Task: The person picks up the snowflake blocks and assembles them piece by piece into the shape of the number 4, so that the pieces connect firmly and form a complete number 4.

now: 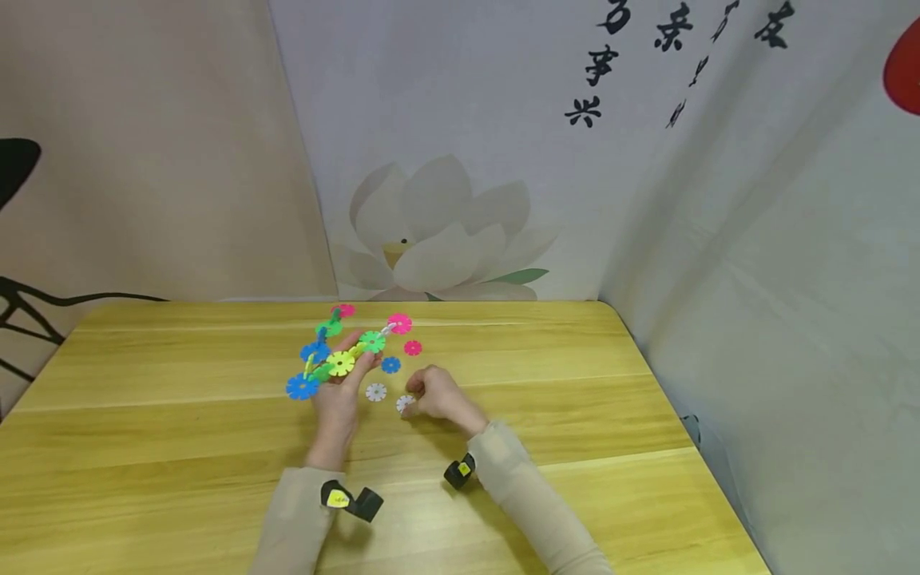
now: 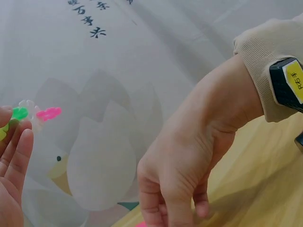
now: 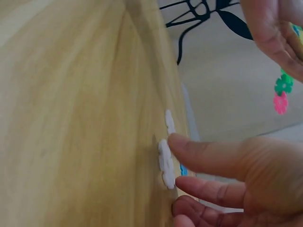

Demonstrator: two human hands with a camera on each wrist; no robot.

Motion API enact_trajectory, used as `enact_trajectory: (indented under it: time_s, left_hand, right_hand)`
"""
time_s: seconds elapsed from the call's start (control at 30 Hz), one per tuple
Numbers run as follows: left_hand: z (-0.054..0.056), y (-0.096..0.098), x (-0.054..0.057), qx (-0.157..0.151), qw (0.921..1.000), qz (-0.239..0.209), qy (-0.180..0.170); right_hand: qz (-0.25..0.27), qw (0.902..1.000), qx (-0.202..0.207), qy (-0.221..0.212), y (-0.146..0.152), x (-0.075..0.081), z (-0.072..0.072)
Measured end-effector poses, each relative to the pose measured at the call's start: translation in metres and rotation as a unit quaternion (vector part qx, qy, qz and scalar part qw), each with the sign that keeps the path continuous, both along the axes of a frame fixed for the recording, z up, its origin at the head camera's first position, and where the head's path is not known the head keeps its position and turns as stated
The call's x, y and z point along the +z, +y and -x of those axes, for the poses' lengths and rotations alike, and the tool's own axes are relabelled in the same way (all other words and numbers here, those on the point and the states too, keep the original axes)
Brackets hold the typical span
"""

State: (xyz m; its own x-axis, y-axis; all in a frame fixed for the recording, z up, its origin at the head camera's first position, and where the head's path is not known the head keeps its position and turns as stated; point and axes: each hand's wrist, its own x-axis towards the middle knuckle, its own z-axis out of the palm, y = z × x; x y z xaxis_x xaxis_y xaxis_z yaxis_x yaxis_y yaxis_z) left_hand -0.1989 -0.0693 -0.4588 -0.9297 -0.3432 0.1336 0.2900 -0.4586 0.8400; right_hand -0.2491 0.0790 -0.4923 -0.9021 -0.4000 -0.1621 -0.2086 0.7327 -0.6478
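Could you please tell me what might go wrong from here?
The chain of flower discs extends past the left hand on both sides, so a joint could work loose if bumped. The thin white disc at the right hand might slide away if pinched off-centre. The loose blue disc and loose pink disc lie close by and could get nudged.

1 head view, 2 wrist close-ups
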Motion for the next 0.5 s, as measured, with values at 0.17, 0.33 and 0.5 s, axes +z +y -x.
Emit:
enact_trajectory:
  time_s: [0.17,0.33,0.5]
  left_hand:
    - [-0.0001,-0.0003,0.0011,0.000,1.0000,-0.005,0.006]
    - [-0.0005,-0.0001,0.0019,0.003,1.0000,-0.002,0.003]
    - [-0.0008,0.0003,0.0010,0.014,0.9999,-0.003,0.002]
  right_hand:
    - [-0.071,0.9972,0.012,0.022,-0.0052,0.0035,-0.0028]
    - [-0.088,0.9958,0.020,0.015,-0.0051,0.0026,-0.0017]
    - [-0.075,0.9970,0.015,-0.002,-0.0028,0.0003,-0.0013]
